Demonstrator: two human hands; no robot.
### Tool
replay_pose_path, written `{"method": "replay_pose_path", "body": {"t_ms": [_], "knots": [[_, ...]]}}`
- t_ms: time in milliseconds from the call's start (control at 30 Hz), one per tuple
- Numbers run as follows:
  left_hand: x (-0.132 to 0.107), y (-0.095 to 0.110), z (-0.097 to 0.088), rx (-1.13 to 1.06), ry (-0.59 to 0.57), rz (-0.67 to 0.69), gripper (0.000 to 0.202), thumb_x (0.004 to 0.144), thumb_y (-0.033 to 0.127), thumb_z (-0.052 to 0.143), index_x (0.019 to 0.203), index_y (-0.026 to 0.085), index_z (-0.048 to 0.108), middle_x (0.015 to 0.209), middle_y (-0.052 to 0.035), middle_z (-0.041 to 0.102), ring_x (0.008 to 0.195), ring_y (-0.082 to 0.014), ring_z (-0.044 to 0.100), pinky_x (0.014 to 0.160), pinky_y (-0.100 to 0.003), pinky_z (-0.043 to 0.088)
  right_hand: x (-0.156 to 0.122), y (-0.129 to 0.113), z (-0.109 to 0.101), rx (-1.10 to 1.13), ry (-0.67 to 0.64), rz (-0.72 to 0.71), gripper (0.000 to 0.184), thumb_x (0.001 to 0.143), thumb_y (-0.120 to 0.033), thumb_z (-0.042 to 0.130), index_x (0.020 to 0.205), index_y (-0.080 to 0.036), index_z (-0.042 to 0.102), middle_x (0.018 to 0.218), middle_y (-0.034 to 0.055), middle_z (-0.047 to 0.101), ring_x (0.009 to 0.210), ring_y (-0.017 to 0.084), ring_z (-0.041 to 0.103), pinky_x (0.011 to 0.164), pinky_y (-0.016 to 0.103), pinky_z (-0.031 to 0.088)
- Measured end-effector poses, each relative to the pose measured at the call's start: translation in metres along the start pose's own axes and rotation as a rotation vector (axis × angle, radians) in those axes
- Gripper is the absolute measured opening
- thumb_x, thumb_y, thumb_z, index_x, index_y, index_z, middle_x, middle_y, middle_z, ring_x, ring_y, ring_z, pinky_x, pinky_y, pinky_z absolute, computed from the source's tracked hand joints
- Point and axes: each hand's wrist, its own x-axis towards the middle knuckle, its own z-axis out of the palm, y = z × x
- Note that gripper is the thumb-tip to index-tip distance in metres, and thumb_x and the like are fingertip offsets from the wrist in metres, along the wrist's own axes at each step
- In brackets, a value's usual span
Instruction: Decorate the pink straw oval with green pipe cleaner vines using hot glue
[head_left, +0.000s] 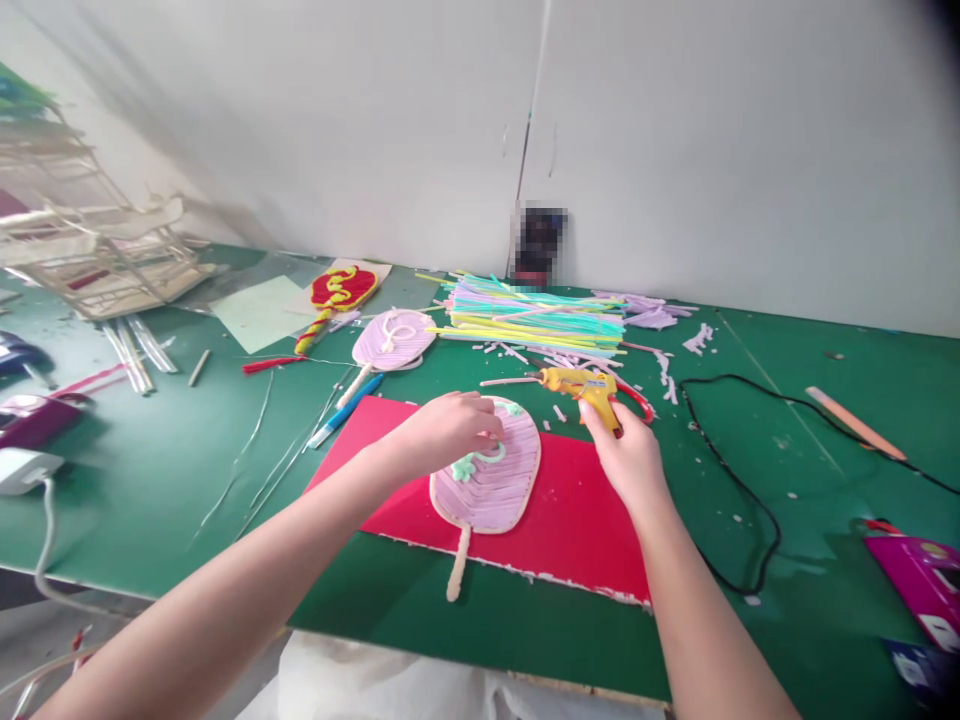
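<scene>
A pale purple fan [519, 478] with a cream rim and a cream handle lies on a red sheet [592, 520]. Mint-green decoration [465, 468], a small flower and a curved strip, shows on its face. My left hand [457, 428] is over the upper left of the fan, fingers curled together; whatever they pinch, if anything, is hidden. In my right hand [630, 450] is a yellow hot glue gun [581, 388], gripped by its handle with the nozzle pointing left, just beyond the fan's upper right edge.
Behind lies a bundle of pastel pipe cleaners [532, 315], with scissors [637, 398] near the glue gun. Another purple fan [394, 340], a red-and-yellow fan [343, 288] and a blue pen [345, 410] lie left. A black cord [720, 460] loops right; a wire rack [105, 250] stands far left.
</scene>
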Motion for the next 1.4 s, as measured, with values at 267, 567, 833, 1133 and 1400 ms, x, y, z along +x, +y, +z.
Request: {"method": "replay_pose_path", "body": {"t_ms": [267,567,833,1133,1400], "knots": [[-0.006,0.001,0.002,0.067,0.076,0.134,0.021,0.092,0.022,0.048,0.085,0.019,0.068,0.084,-0.0029,0.063,0.079,-0.0135,0.056,0.072,-0.025,0.04,-0.003,-0.006,-0.001,0.018,-0.033,0.036,0.047,0.071,-0.062,0.056,0.085,-0.019,0.065,0.077,0.0064,0.067,0.07,0.02,0.059,0.063,0.028,0.041],[-0.011,-0.001,0.008,0.055,0.133,0.081,0.029,0.094,0.018,0.04,0.081,0.016,0.066,0.082,-0.0045,0.061,0.077,-0.013,0.055,0.068,-0.022,0.044,-0.003,-0.006,0.0,0.012,-0.057,0.034,0.047,0.071,-0.062,0.055,0.086,-0.019,0.065,0.078,0.0061,0.067,0.072,0.021,0.06,0.065,0.029,0.042],[-0.015,-0.004,0.025,-0.024,0.247,-0.056,0.024,0.091,0.016,0.044,0.089,0.017,0.068,0.09,-0.0043,0.066,0.085,-0.0146,0.059,0.073,-0.023,0.047,-0.003,-0.007,-0.001,-0.04,-0.064,0.0,0.043,0.067,-0.063,0.058,0.076,-0.02,0.06,0.07,0.0037,0.063,0.066,0.019,0.057,0.06,0.028,0.041],[-0.019,0.001,0.039,-0.128,0.362,-0.268,0.018,0.091,0.023,0.05,0.089,0.019,0.067,0.09,-0.0036,0.065,0.085,-0.0161,0.057,0.076,-0.026,0.047,-0.005,0.001,0.002,-0.207,-0.062,-0.071,0.034,0.07,-0.052,0.057,0.085,-0.021,0.058,0.082,0.005,0.064,0.069,0.019,0.057,0.058,0.028,0.04],[-0.022,0.005,0.043,-0.166,0.426,-0.303,0.016,0.09,0.022,0.052,0.086,0.019,0.066,0.088,-0.003,0.066,0.082,-0.0155,0.057,0.076,-0.028,0.048,-0.004,0.007,-0.001,-0.281,-0.119,-0.287,0.036,0.074,-0.045,0.056,0.099,-0.02,0.065,0.095,0.0092,0.066,0.076,0.022,0.06,0.063,0.031,0.045]]}}
